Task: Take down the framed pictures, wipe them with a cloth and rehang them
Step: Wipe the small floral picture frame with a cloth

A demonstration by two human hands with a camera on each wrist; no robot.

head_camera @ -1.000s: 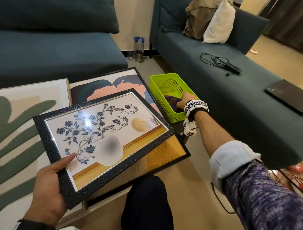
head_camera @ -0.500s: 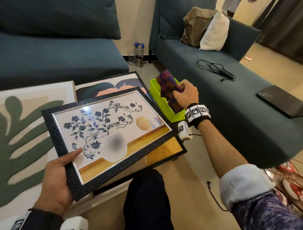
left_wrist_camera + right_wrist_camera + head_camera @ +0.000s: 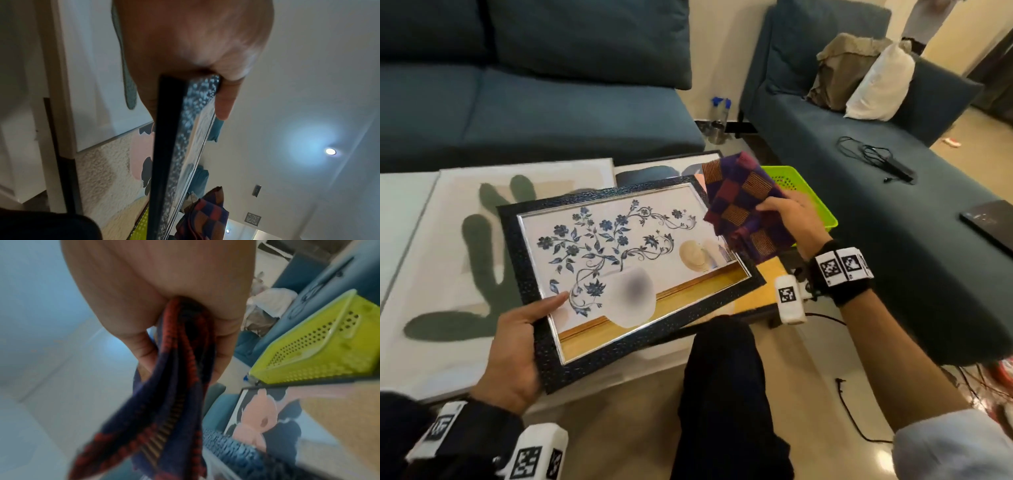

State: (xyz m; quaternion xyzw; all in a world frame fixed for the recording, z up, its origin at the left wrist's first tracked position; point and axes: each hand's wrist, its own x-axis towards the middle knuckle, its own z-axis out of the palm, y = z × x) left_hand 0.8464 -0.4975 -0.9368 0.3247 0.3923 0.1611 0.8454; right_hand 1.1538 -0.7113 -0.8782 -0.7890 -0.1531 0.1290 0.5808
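A black-framed picture (image 3: 619, 260) of blue flowers and a white vase is held tilted above the table. My left hand (image 3: 517, 339) grips its near left corner, thumb on the glass; in the left wrist view the frame's edge (image 3: 174, 154) runs away from that hand (image 3: 195, 53). My right hand (image 3: 787, 219) holds a folded purple, red and orange checked cloth (image 3: 746, 209) over the picture's far right corner. The right wrist view shows the cloth (image 3: 168, 410) hanging from my curled fingers (image 3: 144, 344).
Two more pictures lie flat on the white table: a green leaf canvas (image 3: 465, 246) at left and a pink-and-dark one (image 3: 664, 169) under the held frame. A lime green basket (image 3: 811, 198) sits at right. Blue sofas (image 3: 551, 102) surround the table; cables (image 3: 873, 157) and a dark notebook (image 3: 989, 222) lie on one.
My right hand has lifted the checked cloth out of the green basket and carried it left, over the picture's right corner. The left hand keeps its grip on the frame.
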